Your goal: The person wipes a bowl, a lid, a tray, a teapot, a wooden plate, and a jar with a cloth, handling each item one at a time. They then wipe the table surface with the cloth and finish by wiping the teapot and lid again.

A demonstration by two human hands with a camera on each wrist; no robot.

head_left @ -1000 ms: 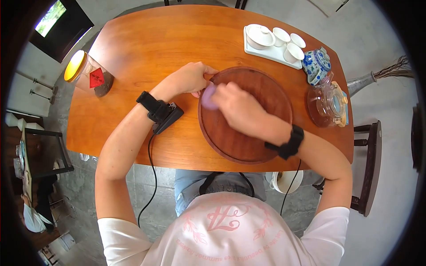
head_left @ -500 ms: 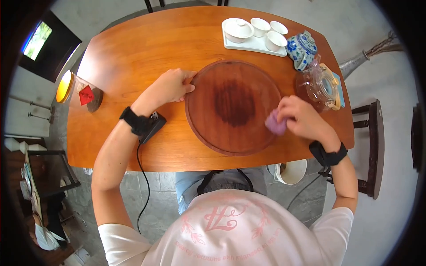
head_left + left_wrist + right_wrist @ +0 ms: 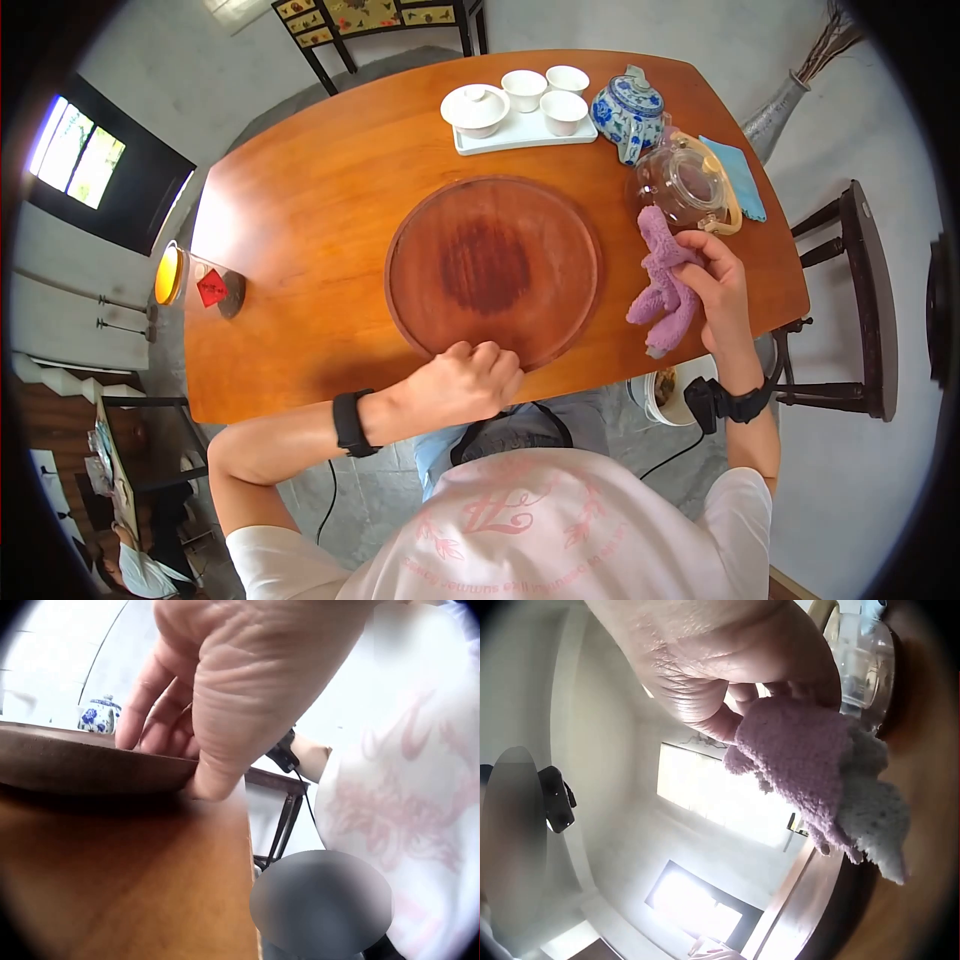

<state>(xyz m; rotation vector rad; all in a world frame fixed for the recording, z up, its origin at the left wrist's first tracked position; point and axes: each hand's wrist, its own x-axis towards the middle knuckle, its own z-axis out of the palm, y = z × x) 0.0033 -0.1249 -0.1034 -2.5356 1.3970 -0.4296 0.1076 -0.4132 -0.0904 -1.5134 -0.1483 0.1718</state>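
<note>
A round brown wooden tray [image 3: 552,235] lies on the table, with a dark patch in its middle. At its front rim, my left hand [image 3: 465,382] grips the edge. In the left wrist view the thumb is outside the tray wall [image 3: 82,769] and the fingers [image 3: 139,712] reach over the rim. My right hand [image 3: 722,290] pinches a fuzzy purple cloth [image 3: 662,265], which hangs bunched to the right of the tray. The right wrist view shows the same cloth [image 3: 795,750] below the thumb and fingers, with a greyish-white part.
Beyond the right hand stands a glass teapot [image 3: 675,185] beside a folded blue cloth [image 3: 738,180]. A blue-and-white teapot [image 3: 630,115] and a white tray [image 3: 520,140] with a lidded bowl and cups are farther back. A jar [image 3: 228,293] with a red label stands at the left.
My left hand has gone from the tray's left rim to its front rim. The right hand wiped across the tray to its right side, then moved off it with the cloth.
</note>
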